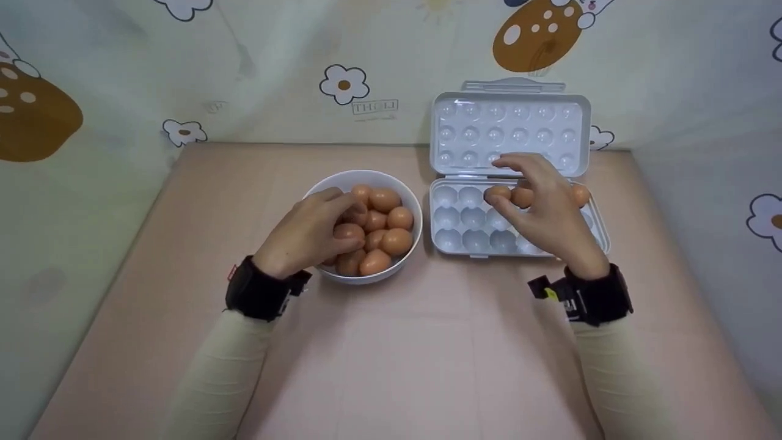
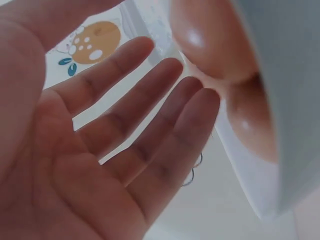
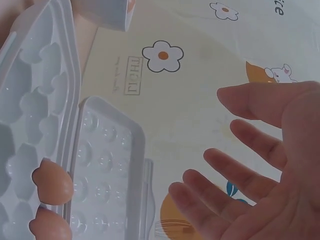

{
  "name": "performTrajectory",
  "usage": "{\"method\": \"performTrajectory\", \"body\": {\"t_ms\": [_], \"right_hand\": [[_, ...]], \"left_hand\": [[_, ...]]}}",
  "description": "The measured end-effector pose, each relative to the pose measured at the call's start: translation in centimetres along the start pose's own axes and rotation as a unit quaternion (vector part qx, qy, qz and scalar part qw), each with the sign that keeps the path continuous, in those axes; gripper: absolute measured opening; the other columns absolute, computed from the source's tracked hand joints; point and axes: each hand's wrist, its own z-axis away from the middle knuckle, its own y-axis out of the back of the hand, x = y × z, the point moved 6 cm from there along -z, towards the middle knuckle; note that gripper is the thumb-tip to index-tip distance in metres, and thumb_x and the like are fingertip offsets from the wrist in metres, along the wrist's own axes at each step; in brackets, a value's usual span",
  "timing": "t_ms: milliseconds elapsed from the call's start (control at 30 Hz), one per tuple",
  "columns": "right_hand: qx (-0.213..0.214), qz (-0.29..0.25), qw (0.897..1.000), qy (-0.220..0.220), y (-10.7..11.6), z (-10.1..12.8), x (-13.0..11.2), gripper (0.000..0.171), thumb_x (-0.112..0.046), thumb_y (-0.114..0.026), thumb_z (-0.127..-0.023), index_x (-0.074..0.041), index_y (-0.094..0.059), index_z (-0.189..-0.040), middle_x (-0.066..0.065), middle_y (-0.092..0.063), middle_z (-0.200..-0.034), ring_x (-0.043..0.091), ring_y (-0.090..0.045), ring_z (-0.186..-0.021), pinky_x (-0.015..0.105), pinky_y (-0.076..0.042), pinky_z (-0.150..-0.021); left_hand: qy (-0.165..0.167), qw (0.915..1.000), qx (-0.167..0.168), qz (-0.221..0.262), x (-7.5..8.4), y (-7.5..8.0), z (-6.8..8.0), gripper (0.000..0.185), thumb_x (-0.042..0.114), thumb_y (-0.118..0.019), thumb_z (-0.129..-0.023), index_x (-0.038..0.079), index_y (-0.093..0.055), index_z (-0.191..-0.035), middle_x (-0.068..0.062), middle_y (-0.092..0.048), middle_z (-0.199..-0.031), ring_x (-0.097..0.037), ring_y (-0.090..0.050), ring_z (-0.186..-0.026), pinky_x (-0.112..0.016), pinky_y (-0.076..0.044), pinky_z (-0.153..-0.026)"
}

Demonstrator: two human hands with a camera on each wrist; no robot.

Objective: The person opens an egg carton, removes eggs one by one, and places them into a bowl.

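Observation:
My left hand [image 1: 311, 229] reaches over a white bowl [image 1: 417, 235] heaped with brown eggs [image 1: 396, 242]. In the left wrist view its fingers [image 2: 130, 107] are spread and slightly bent beside the eggs [image 2: 215, 40], the palm holding nothing. My right hand [image 1: 544, 208] hovers above a white egg carton [image 1: 435, 229] that lies with its lid raised. Its thumb and fingers [image 3: 250, 102] are apart and nothing is between them. Brown eggs [image 3: 54, 184] sit along the carton's back row; my right hand hides part of that row. Front and left hollows hold no eggs.
The carton's dimpled lid [image 1: 510, 134] stands up near the patterned backdrop [image 1: 263, 79]. Bowl and carton stand side by side on a pink tabletop [image 1: 403, 366]. Black camera straps [image 1: 259, 290] circle both wrists.

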Motion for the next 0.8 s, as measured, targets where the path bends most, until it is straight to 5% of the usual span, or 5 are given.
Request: {"method": "performTrajectory", "body": {"t_ms": [367, 533, 667, 800], "right_hand": [[-0.063, 0.061, 0.995, -0.042, -0.2, -1.3, 2.5, 0.053, -0.015, -0.084, -0.093, -0.009, -0.063, -0.141, 0.012, -0.06, -0.143, 0.03, -0.056, -0.134, 0.053, -0.046, -0.111], [-0.097, 0.07, 0.991, -0.054, -0.5, -1.7, 4.1, 0.053, -0.012, -0.083, -0.092, -0.009, -0.063, -0.141, 0.012, -0.058, -0.144, 0.03, -0.062, -0.115, 0.051, -0.05, -0.105], [-0.124, 0.082, 0.987, -0.06, -1.2, -2.1, 5.4, 0.053, -0.011, -0.083, -0.092, -0.008, -0.063, -0.14, 0.014, -0.057, -0.143, 0.031, -0.061, -0.116, 0.05, -0.051, -0.102], [-0.151, 0.089, 0.982, -0.073, -1.9, -2.3, 6.7, 0.055, -0.009, -0.083, -0.09, -0.006, -0.062, -0.141, 0.017, -0.056, -0.142, 0.034, -0.058, -0.122, 0.052, -0.049, -0.107]], "left_hand": [[-0.082, 0.9947, 0.061, 0.008, 2.6, -0.6, 0.0, 0.045, 0.021, -0.086, -0.091, 0.013, -0.066, -0.131, -0.008, -0.065, -0.117, -0.026, -0.059, -0.111, -0.039, -0.052, -0.095], [-0.106, 0.9909, 0.08, -0.019, 3.9, -1.2, 0.0, 0.052, 0.029, -0.087, -0.09, 0.021, -0.064, -0.136, -0.001, -0.063, -0.129, -0.022, -0.057, -0.121, -0.045, -0.051, -0.096], [-0.112, 0.9895, 0.083, -0.038, 4.5, -1.9, -0.1, 0.048, 0.034, -0.086, -0.09, 0.023, -0.064, -0.131, 0.001, -0.061, -0.133, -0.021, -0.054, -0.125, -0.05, -0.046, -0.098], [-0.13, 0.9881, 0.077, -0.027, 5.0, -2.7, -0.3, 0.047, 0.028, -0.086, -0.089, 0.016, -0.065, -0.13, -0.006, -0.06, -0.14, -0.027, -0.05, -0.132, -0.055, -0.038, -0.112]]}}
